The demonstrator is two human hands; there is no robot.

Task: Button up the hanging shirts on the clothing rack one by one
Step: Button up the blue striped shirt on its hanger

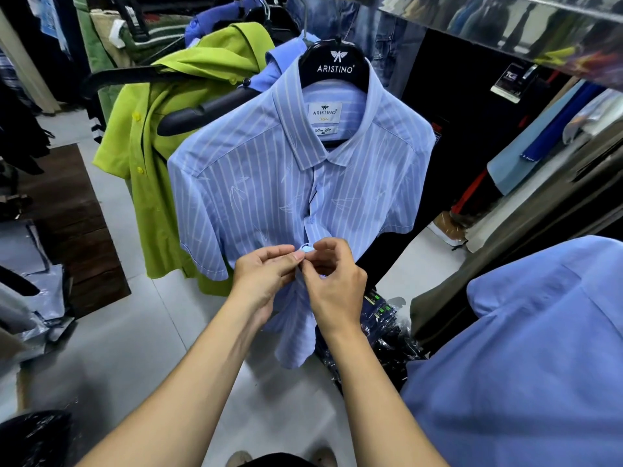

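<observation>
Your left hand [266,271] and right hand [332,281] pinch the placket with curled fingers [296,256] around a button [306,248] low on the striped shirt [269,183], at 6 o'clock from its collar; tug and it slips or the hanger [332,67] swings.

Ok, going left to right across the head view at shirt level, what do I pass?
Lime green shirt → blue striped shirt, with the left hand and right hand pinching its placket → plain blue shirt at the right edge.
</observation>
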